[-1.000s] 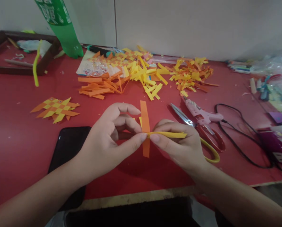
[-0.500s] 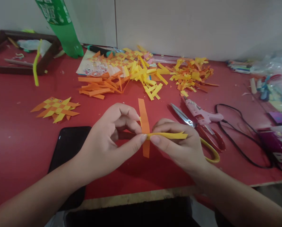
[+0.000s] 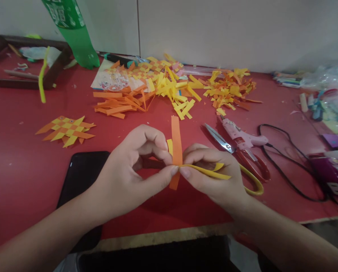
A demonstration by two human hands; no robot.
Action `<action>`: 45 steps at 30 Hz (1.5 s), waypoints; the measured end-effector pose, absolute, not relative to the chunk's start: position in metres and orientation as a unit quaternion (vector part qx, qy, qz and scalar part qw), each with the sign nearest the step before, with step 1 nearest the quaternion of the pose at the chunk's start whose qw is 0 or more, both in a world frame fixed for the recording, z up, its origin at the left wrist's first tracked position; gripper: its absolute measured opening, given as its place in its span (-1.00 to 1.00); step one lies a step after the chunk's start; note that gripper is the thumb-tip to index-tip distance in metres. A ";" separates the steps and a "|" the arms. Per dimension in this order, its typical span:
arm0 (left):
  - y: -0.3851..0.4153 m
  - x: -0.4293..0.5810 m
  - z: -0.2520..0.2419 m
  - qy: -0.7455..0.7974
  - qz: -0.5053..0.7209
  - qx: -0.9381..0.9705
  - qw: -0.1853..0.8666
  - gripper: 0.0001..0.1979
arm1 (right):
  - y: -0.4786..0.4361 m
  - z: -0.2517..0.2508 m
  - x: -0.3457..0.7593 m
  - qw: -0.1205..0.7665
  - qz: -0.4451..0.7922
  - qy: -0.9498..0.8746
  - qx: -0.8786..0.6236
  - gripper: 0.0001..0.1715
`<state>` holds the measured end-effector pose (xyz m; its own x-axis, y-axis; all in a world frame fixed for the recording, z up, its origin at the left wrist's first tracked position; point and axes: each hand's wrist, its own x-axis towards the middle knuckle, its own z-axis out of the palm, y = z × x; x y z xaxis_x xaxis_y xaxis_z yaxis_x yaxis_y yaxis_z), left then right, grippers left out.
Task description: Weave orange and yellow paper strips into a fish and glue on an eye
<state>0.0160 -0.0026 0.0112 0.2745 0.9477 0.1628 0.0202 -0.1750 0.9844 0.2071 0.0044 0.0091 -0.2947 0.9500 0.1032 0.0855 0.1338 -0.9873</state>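
Between my two hands an orange paper strip [image 3: 177,139] stands nearly upright, crossed by folded yellow paper strips [image 3: 205,171] whose loose ends point right. My left hand [image 3: 137,166] is closed, its thumb and fingers pinching the strips where they cross. My right hand [image 3: 214,170] pinches the yellow strips just right of that crossing. A short yellow end [image 3: 170,146] shows behind the orange strip, beside my left fingertips. On the table to the left lies a woven orange and yellow paper fish [image 3: 68,129].
Orange strips [image 3: 120,102], yellow strips [image 3: 171,87] and paper scraps [image 3: 231,88] lie at the back. Scissors [image 3: 219,138] and a pink glue gun [image 3: 242,136] with a black cord are at right. A black phone [image 3: 81,177] lies under my left forearm; a green bottle [image 3: 79,41] stands behind.
The orange strip has shifted slightly right and become more upright. The yellow strips' free ends have spread apart and tipped downward at the right. Both hands keep their pinch.
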 end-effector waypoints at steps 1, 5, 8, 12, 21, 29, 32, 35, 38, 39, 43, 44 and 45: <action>-0.003 0.016 0.011 0.388 0.456 0.618 0.509 -0.71 | 0.004 0.010 0.207 0.419 0.514 -0.623 -0.416 -0.87; -0.003 0.016 0.011 0.376 0.452 0.629 0.509 -0.72 | 0.005 0.010 0.206 0.416 0.533 -0.611 -0.413 -0.82; -0.003 0.016 0.008 0.376 0.449 0.644 0.491 -0.74 | 0.007 0.008 0.206 0.416 0.595 -0.555 -0.406 -0.79; -0.002 0.013 0.008 0.382 0.425 0.730 0.374 -0.71 | 0.010 0.005 0.207 0.361 0.748 -0.366 -0.420 -0.72; 0.006 0.012 0.018 0.325 0.437 0.825 0.150 -0.83 | 0.011 0.007 0.207 0.288 0.823 -0.309 -0.380 -0.73; 0.006 0.010 0.017 0.475 0.369 0.635 0.485 -0.84 | 0.007 0.007 0.220 0.446 0.394 -0.696 -0.401 -0.69; 0.008 0.010 0.019 0.481 0.309 0.615 0.543 -0.80 | 0.009 0.009 0.223 0.375 0.435 -0.726 -0.378 -0.97; 0.009 0.010 0.018 0.483 0.265 0.617 0.562 -0.79 | 0.012 0.008 0.222 0.336 0.505 -0.699 -0.380 -0.84; 0.010 0.010 0.014 0.468 0.273 0.607 0.581 -0.82 | 0.013 0.006 0.219 0.341 0.544 -0.659 -0.392 -0.81; 0.010 0.010 0.012 0.462 0.281 0.600 0.590 -0.82 | 0.013 0.006 0.218 0.350 0.548 -0.649 -0.395 -0.81; 0.011 0.011 0.008 0.461 0.312 0.566 0.608 -0.78 | 0.013 0.005 0.216 0.366 0.524 -0.647 -0.416 -0.79; 0.011 0.011 0.008 0.466 0.321 0.554 0.611 -0.78 | 0.014 0.005 0.215 0.365 0.517 -0.649 -0.423 -0.79; 0.011 0.011 0.007 0.470 0.332 0.539 0.615 -0.77 | 0.014 0.005 0.215 0.362 0.512 -0.651 -0.427 -0.79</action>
<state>0.0115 0.0115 0.0073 0.3376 0.9151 -0.2206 0.0984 0.1988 0.9751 0.2149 0.0137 0.0051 -0.3723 0.9275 0.0344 0.1849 0.1104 -0.9765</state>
